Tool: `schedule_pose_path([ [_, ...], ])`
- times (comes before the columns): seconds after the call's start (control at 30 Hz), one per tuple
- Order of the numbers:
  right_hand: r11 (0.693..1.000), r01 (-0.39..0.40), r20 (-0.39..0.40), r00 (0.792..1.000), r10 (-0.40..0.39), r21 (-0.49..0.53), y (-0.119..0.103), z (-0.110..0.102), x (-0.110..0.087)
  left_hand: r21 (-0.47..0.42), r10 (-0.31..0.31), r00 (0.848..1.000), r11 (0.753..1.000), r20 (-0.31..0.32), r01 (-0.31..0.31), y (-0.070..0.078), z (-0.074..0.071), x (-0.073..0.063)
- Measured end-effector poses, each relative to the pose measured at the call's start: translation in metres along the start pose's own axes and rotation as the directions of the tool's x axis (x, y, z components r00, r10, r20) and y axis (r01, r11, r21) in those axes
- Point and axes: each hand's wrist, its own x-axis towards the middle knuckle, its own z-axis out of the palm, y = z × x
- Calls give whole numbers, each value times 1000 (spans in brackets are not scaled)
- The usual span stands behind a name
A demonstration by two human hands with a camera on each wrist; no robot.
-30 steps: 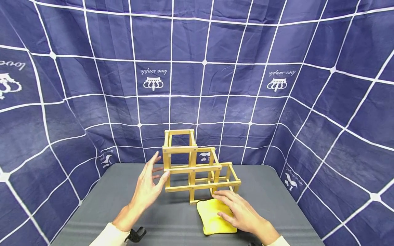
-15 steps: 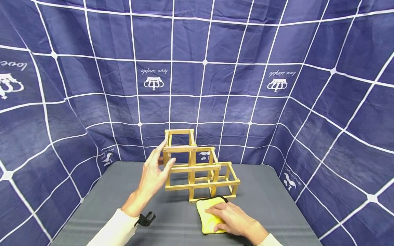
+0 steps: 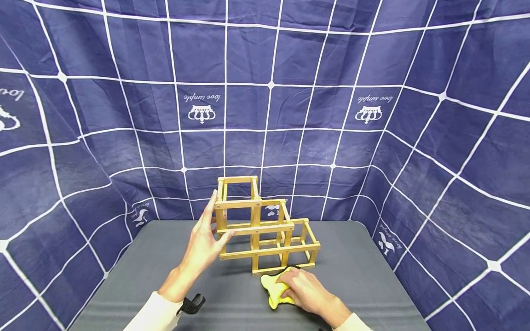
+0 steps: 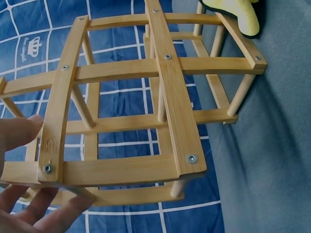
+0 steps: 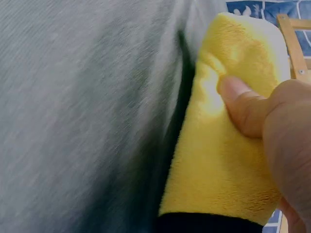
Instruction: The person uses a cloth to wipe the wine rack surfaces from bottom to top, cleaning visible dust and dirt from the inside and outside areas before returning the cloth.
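A stepped wooden rack (image 3: 271, 228) of light slats and dowels stands upright on the grey surface. My left hand (image 3: 200, 248) holds its left end, the thumb in front of the slats and the fingers along the outer side. In the left wrist view, the fingertips (image 4: 53, 211) reach past the end slat and are partly hidden. My right hand (image 3: 308, 292) grips a bunched yellow cloth (image 3: 275, 289) with a dark edge, just in front of the rack. The right wrist view shows the thumb pressing into the folded cloth (image 5: 218, 174); the other fingers are mostly hidden.
A grey covered table (image 3: 165, 257) lies under everything. Blue curtains (image 3: 306, 115) with white grid lines rise behind and at both sides. A black strap piece (image 3: 193, 304) sits at the left wrist.
My left hand has moved in from beside the rack to hold its left end. My right hand has gone from hovering over the flat cloth to gripping and bunching it.
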Motion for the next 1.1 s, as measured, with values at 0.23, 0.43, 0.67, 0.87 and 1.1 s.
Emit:
schedule_pose_path([
  [0.23,999,-22,-7,1000,23,48,-8,3,30,-4,-1,999,1000,35,1,-5,-3,-3],
  [0.43,1000,6,16,1000,-6,4,-16,19,55,-51,-53,999,997,5,53,-9,-4,-8],
  [0.67,997,-11,6,1000,12,-70,-20,36,64,-83,-172,985,982,-27,169,-12,3,-17],
  [0.87,993,-58,66,996,65,-99,-18,34,68,-1,-147,980,989,-131,149,-12,4,-18],
  [1.1,989,-80,27,996,84,-128,1,25,43,-63,-237,970,970,-58,233,-12,4,-19],
])
